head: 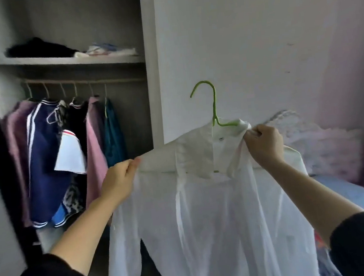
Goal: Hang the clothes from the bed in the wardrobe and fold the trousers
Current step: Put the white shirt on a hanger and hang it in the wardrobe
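Left hand (122, 180) pinches white shirt (207, 214) at the shoulder | right hand (262, 145) grips its collar (243, 125), so I hold it spread on green hanger (215, 109) | hook (202, 82) stands free for wardrobe rail (85, 81), I judge.

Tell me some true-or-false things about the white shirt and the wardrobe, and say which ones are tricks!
1. The thin white button-up shirt is on a slim green hanger. True.
2. The left hand holds nothing. False: it grips the shirt's shoulder.
3. The right hand pinches the shirt near its collar. True.
4. The shirt already hangs on the wooden wardrobe rail. False: both hands hold it up in front of the pale wall, outside the wardrobe.
5. A dark pile of clothes lies on the grey wardrobe shelf above the rail. True.
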